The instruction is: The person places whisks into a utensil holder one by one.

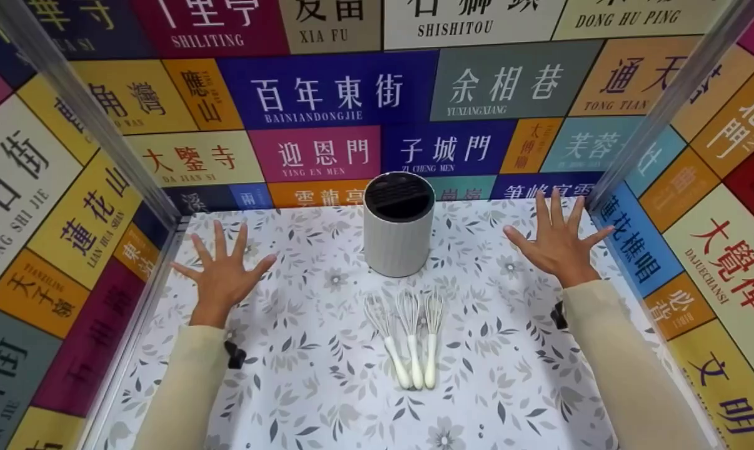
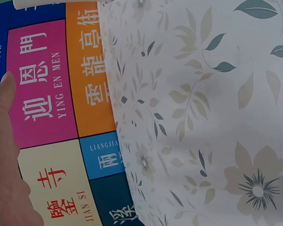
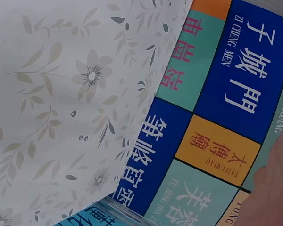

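Here, three whisks (image 1: 413, 344) and one holder (image 1: 397, 244), set between a left hand (image 1: 222, 275) and a right hand (image 1: 555, 244).
Whisks: pale handles toward the person, wire heads pointing away, side by side on the floral surface (image 1: 302, 325), just in front of the holder; the leftmost slants. Holder: white, cylindrical, upright, black slotted top, near the patchwork wall (image 1: 327, 94). Left hand: fingers spread wide, holding nothing, well left of the whisks. Right hand: likewise splayed and unladen, well right of the holder; whether either hand touches the surface cannot be told. Sleeves (image 1: 186, 387): beige, a pair. Wrist views: floral surface, wall lettering, part of each hand.
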Motion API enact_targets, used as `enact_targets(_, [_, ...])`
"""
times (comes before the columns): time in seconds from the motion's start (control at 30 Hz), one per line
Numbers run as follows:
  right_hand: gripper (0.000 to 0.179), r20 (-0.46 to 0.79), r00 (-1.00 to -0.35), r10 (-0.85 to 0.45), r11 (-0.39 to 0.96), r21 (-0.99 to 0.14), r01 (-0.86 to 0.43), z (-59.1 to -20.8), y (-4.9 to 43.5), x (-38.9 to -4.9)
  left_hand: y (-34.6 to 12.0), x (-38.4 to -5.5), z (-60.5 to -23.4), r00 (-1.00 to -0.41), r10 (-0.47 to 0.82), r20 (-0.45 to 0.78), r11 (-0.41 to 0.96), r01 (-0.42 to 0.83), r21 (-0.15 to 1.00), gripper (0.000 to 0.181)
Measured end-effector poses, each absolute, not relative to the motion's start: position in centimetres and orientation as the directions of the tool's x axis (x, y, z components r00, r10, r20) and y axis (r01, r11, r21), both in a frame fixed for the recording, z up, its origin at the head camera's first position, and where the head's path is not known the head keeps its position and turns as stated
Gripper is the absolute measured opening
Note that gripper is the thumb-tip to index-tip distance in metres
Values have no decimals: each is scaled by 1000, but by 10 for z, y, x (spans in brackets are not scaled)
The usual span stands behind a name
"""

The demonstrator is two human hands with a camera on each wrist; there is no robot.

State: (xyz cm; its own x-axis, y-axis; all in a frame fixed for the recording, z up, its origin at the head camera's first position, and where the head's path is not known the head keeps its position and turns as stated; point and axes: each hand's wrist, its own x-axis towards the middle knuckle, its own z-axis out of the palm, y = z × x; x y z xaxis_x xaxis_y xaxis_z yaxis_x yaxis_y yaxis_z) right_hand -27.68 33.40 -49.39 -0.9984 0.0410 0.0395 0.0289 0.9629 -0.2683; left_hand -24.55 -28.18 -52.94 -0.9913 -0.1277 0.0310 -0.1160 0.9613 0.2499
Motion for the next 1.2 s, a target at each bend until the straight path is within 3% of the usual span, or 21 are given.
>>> enact_targets(0.3, [107, -3, -999, 36, 952, -306, 36, -505, 332, -270, -271, -244, -542, -995, -93, 36, 947, -77, 313, 104])
enact_targets(0.63, [112, -55, -998, 31, 923, -381, 50, -518, 315, -256, -227, -254, -541, -994, -32, 103, 919, 11, 394, 105])
enact_targets(0.93, [107, -106, -994, -7, 892, -450, 42, -530, 301, -239, -179, -270, -526, -959, 120, 258, 858, 231, 459, 91])
enact_targets(1.2, [105, -68, -997, -41, 850, -527, 1, -547, 279, -218, -131, -289, -513, -927, 237, 291, 820, 352, 451, 88])
